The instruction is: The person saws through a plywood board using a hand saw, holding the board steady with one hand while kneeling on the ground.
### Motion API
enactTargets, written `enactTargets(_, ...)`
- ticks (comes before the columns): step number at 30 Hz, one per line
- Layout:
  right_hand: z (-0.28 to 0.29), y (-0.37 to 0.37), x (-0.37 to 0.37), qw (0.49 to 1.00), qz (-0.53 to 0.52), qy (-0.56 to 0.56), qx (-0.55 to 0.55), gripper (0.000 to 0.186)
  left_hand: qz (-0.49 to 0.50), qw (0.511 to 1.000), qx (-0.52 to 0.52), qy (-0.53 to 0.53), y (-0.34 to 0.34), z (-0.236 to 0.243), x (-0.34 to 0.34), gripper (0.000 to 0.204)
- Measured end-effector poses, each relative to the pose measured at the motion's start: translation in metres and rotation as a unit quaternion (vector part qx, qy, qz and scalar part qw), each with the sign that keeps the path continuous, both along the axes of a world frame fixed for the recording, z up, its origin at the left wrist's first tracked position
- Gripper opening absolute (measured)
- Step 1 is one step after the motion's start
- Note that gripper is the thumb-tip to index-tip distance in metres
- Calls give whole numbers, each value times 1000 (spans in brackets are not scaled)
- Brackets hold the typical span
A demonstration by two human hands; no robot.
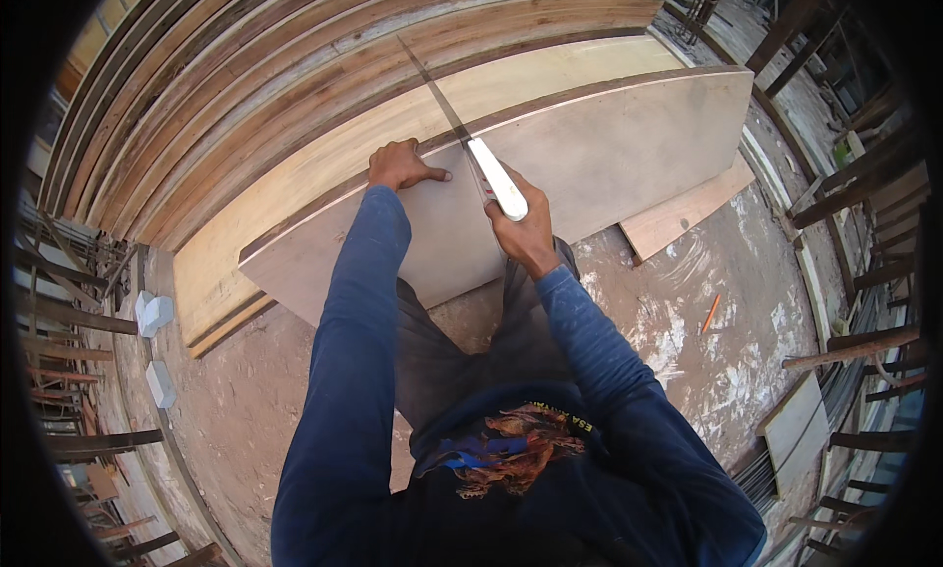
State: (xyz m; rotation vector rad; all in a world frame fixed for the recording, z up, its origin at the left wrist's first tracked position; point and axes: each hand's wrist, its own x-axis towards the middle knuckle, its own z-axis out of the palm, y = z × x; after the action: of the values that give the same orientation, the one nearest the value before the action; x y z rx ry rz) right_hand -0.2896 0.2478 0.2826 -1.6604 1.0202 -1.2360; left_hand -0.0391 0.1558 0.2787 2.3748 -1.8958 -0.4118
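My right hand [524, 223] is wrapped round the white handle of a handsaw [439, 98]. The saw's narrow blade points away and to the left, across the top edge of a long, pale wooden board [609, 140]. That board stands on its long edge, tilted, in front of my legs. Just left of the blade, my left hand [401, 165] grips the board's top edge, thumb on the near face and fingers over the far side. Whether the teeth sit in a cut is too small to tell.
Behind the board lies a yellowish panel [221, 277], then a stack of long planks [236, 86]. A loose wooden piece [678, 214] and an orange pencil-like stick [711, 313] lie on the dusty floor at right. Pale blocks [157, 315] sit at left; wooden props [850, 348] line both sides.
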Motion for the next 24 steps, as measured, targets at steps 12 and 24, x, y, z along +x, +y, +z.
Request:
enactTargets(12, -10, 61, -57, 999, -3, 33, 20, 51, 4, 1000, -19, 2, 1, -5, -7, 94)
enactTargets(24, 15, 182, -120, 998, 26, 47, 14, 51, 7, 1000, -27, 4, 19, 3, 5, 91)
